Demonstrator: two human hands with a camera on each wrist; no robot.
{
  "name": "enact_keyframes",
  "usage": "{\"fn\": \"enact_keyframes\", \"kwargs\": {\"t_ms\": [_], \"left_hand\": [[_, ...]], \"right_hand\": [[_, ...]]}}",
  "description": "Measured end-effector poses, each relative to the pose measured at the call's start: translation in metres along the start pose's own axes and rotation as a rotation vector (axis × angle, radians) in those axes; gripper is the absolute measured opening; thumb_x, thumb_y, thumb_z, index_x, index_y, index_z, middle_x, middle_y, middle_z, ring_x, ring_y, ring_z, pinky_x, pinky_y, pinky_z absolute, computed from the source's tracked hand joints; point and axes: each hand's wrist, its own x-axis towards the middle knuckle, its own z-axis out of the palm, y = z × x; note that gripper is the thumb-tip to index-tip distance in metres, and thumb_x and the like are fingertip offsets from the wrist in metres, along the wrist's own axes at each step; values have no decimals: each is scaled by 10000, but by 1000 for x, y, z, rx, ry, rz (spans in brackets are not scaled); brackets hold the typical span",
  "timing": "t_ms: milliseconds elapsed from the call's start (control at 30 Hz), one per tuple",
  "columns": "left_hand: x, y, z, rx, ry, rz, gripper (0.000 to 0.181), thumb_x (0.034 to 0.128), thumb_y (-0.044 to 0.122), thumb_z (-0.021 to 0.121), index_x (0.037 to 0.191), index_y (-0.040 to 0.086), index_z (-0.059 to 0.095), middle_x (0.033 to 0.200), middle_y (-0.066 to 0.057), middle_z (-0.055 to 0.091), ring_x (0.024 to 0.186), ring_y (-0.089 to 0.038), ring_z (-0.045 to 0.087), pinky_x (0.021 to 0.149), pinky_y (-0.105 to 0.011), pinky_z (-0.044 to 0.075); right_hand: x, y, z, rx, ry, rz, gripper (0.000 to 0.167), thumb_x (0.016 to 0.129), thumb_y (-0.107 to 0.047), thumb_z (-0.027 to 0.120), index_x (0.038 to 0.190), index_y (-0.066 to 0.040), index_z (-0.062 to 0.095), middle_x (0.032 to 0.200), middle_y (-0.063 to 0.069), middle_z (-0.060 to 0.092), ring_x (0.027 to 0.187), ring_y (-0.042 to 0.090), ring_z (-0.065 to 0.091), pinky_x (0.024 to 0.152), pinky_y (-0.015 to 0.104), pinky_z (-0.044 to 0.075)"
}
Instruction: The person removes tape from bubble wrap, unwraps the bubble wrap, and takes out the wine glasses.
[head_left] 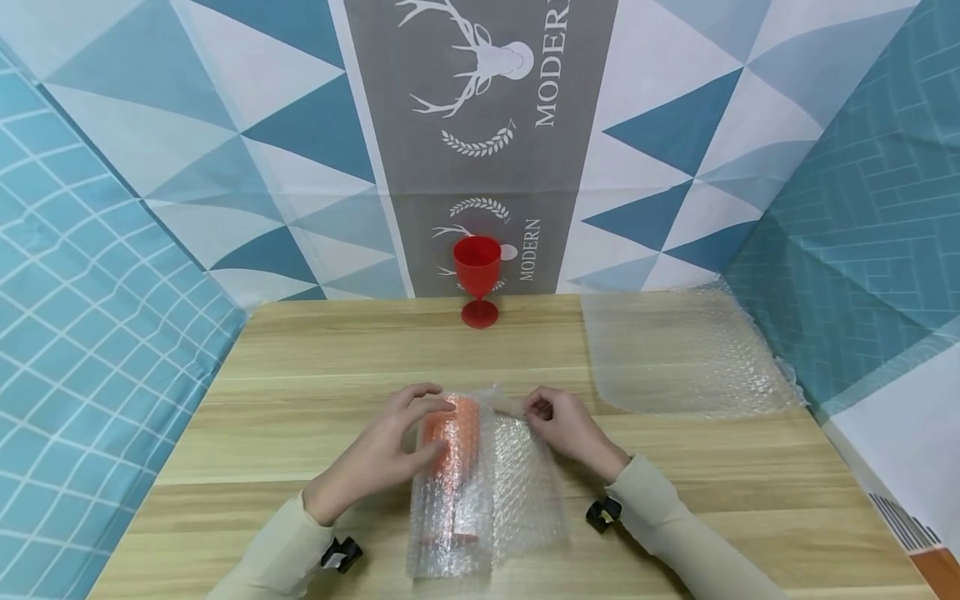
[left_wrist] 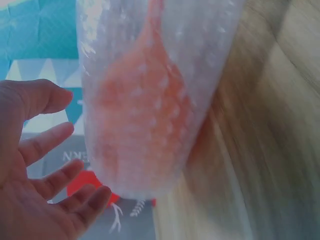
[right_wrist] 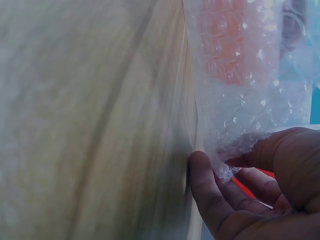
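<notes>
While pinching loose bubble wrap in right hand, with left hand spread by covered cup, bottom middle, seems only partly done; leaves red cup bare, centre.

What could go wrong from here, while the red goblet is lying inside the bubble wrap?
1. The left hand is open, not gripping the goblet, so the bundle might roll or shift if the wrap is pulled.
2. The right hand pinches only an edge of the bubble wrap, so that edge could slip or tear, and the wrapping may loosen.
</notes>
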Motion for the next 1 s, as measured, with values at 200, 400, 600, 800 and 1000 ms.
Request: {"fn": "enact_keyframes", "kwargs": {"t_ms": [200, 400, 600, 800, 1000], "left_hand": [[6, 6, 5, 83, -65, 10, 417, 876, 264, 810, 1267, 158, 712, 1439, -112, 567, 1340, -309, 516, 1096, -547, 471], [9, 9, 3, 75, -126, -23, 405, 883, 231, 786, 1276, 160, 720, 1479, -114, 545, 1377, -314, 491, 1118, -548, 450], [17, 13, 5, 78, -185, 7, 459, 888, 228, 746, 1335, 146, 688, 1509, -108, 539, 1406, -310, 460, 1138, -542, 438], [26, 17, 11, 98, -209, 37, 452, 899, 240, 756, 1330, 121, 689, 1495, -95, 569, 1388, -324, 481, 1131, -550, 439], [33, 22, 13, 110, -249, 54, 420, 913, 240, 762, 1310, 120, 698, 1500, -78, 571, 1412, -329, 471, 1151, -558, 418]], "right_hand": [[-1, -1, -2, -2, -21, -7, 91, 917, -5, 709, 1005, -17, 724, 913, 52, 734, 824, 124, 671, 730, 234, 584], [0, -7, -13, -26, -48, -38, 157, 926, -8, 696, 1081, 11, 707, 976, 105, 739, 888, 195, 701, 792, 284, 606], [3, -22, -27, 10, -31, -48, 299, 917, -20, 715, 1198, 63, 657, 1084, 194, 728, 978, 310, 713, 861, 368, 621], [10, -40, -35, 18, -10, -85, 393, 906, -37, 742, 1273, 53, 633, 1224, 242, 692, 1075, 399, 692, 911, 435, 613], [18, -53, -36, -7, -10, -132, 399, 925, -61, 736, 1304, 11, 634, 1305, 191, 662, 1145, 394, 665, 947, 474, 595]]}}
